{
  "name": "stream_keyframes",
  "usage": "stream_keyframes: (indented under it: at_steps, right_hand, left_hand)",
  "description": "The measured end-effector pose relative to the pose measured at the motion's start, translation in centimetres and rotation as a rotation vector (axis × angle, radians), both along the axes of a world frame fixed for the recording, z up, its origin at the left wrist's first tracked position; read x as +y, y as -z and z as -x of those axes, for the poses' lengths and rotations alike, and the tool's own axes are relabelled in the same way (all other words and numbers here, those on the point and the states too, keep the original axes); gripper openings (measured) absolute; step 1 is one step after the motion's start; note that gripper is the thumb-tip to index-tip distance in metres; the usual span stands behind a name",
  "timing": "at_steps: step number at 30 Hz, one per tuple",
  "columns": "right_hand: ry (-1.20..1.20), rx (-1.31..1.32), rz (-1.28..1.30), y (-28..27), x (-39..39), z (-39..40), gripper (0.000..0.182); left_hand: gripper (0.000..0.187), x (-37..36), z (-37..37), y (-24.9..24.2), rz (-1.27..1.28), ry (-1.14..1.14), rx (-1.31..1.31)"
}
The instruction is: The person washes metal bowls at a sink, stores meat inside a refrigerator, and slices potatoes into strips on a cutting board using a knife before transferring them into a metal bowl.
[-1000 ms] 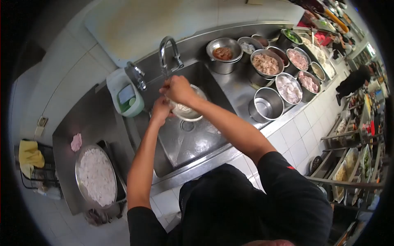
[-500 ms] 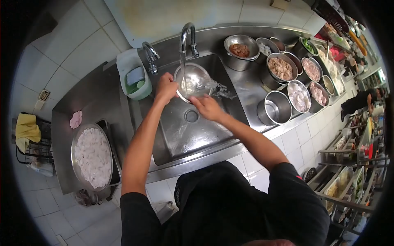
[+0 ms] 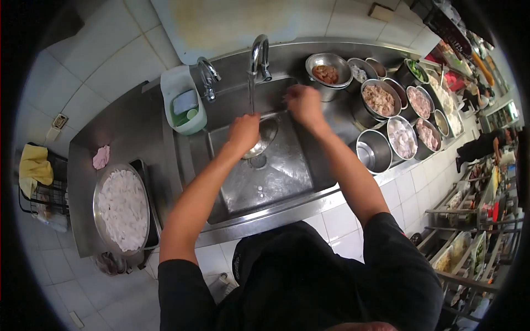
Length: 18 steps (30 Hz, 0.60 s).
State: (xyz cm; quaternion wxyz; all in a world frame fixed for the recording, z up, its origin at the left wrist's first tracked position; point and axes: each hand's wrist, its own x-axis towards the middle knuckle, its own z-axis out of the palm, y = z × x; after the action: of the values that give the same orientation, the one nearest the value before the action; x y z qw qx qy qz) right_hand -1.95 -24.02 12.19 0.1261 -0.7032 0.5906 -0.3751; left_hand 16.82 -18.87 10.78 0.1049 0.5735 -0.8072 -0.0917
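**Steel bowl held under the running tap**

While water runs in a thin stream from the faucet (image 3: 258,52), the left hand (image 3: 243,132) grips the rim of a small steel bowl (image 3: 264,137) and holds it tilted low in the sink (image 3: 265,182), just above the drain (image 3: 258,161). The fingers are curled over the bowl's near edge; what lies inside it is too glary to make out. The right hand (image 3: 302,103) is lifted clear of the bowl, over the far right corner of the basin, fingers loosely bent and holding nothing that can be seen, though its palm faces away, so that is only probable.

A white caddy (image 3: 183,101) with a sponge and a green item stands on the counter left of the faucet, beside a second, smaller tap (image 3: 207,74). Farther left, a large round tray (image 3: 122,209) heaped with pale pieces rests on the steel counter, with a pink cloth (image 3: 101,157) behind it. To the right of the sink stands a cluster of metal pots (image 3: 386,105) filled with different foods, and one empty pot (image 3: 374,150) nearest the counter edge. A white cutting board (image 3: 232,22) leans against the tiled wall behind the faucet.
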Motion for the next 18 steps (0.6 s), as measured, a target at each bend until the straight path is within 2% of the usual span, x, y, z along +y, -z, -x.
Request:
stream_keyframes:
  at_steps: [1,2,3,4,5,6,7,9,10,11,13,18]
  right_hand:
    - [0.087,-0.103,0.035,0.1,-0.4,2.0,0.02]
    - [0.211,0.012,0.119,-0.1,-1.3,4.6,0.021]
    - [0.346,-0.036,0.195,0.9,-3.1,7.2,0.025]
    - [0.497,0.035,0.046,2.5,-5.6,10.3,0.034]
    - [0.517,0.019,0.128,3.5,-6.7,12.8,0.041]
    - [0.6,0.044,-0.068,2.5,-7.3,13.8,0.044]
    - [0.554,-0.046,-0.203,3.0,-8.9,16.0,0.048]
    - [0.599,-0.077,-0.181,4.6,-11.0,18.0,0.043]
    - [0.562,-0.178,-0.262,4.4,-11.2,18.2,0.04]
    - [0.525,-0.278,-0.342,4.1,-11.5,18.4,0.038]
    - [0.486,-0.424,-0.423,3.3,-11.4,18.2,0.029]
    - [0.51,-0.667,-0.405,3.2,-11.7,16.7,0.014]
  left_hand:
    - [0.025,0.5,-0.3,0.7,0.032,0.01,0.05]
    - [0.024,1.1,-0.6,1.1,0.062,0.018,0.1]
    - [0.023,1.8,-0.6,1.0,0.033,0.002,0.144]
    - [0.021,2.5,-0.2,0.5,0.003,-0.015,0.19]
    - [0.02,3.1,0.3,0.1,-0.031,-0.03,0.234]
    - [0.021,3.2,1.1,0.0,-0.086,-0.097,0.298]
    - [0.021,2.8,1.9,0.7,-0.193,-0.162,0.477]
    - [0.022,1.6,4.1,3.1,-0.403,-0.286,0.839]
    - [0.022,1.3,5.6,3.5,-0.579,-0.36,1.12]
    - [0.024,1.1,7.2,3.9,-0.631,-0.405,1.218]
    - [0.027,0.8,10.7,4.7,-0.742,-0.419,1.362]
    - [0.032,-0.2,16.8,8.8,-0.788,-0.364,1.453]
